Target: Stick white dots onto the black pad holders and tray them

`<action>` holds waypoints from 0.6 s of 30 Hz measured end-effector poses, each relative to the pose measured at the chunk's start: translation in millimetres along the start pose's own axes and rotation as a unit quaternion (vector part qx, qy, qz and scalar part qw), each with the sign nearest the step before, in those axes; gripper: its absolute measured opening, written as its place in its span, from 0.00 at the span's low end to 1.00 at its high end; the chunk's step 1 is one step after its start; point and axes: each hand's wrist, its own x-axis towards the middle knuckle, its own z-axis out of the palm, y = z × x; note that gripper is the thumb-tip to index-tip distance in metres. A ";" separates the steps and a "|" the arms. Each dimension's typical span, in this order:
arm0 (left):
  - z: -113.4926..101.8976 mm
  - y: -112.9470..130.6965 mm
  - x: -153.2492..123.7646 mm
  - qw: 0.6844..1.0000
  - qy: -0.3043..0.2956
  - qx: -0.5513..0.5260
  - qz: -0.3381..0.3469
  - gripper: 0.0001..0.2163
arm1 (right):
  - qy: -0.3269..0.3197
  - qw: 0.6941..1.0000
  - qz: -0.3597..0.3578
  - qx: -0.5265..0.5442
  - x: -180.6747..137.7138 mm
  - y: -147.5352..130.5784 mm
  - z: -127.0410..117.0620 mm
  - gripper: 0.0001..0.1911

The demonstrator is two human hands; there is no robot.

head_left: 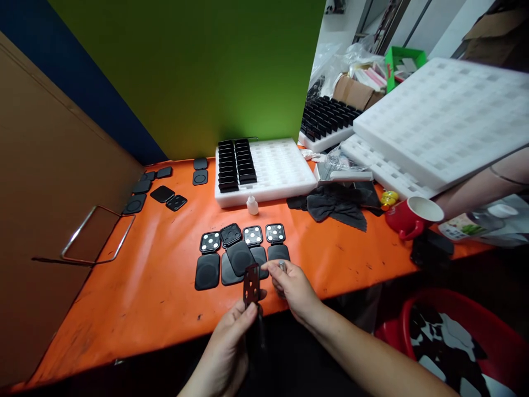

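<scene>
My left hand [231, 342] pinches a small dark plate with holes [251, 284], held upright over the front edge of the orange table [157, 286]. Beside it, my right hand [291, 286] grips a small silvery metal piece [282, 266] between the fingertips. Just beyond both hands lies a row of open black square cases [242, 248]; their far halves show white inserts with dots, their near halves are plain black pads. One black pad [239, 256] lies tilted across the row.
A white grid tray [266, 168] partly filled with black parts stands behind a small white bottle [252, 205]. Loose black parts [163, 193] lie far left near a wire handle [97, 234]. At right are black cloths [336, 204], a red cup [413, 216], stacked white trays [446, 121] and a red bin [454, 342].
</scene>
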 end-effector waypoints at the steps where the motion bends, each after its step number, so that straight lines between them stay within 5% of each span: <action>1: 0.1 -0.9 2.3 0.998 0.029 0.048 0.034 0.17 | 0.002 1.000 0.011 0.021 -0.5 -0.1 -1.4 0.17; 5: -4.3 -5.0 9.2 0.977 0.051 0.168 0.121 0.19 | -0.028 0.997 0.029 0.062 -5.7 -5.2 -3.6 0.13; 18: -14.3 -11.6 11.2 0.961 0.032 0.223 0.161 0.18 | -0.016 1.000 -0.007 0.021 -9.1 -9.9 0.2 0.13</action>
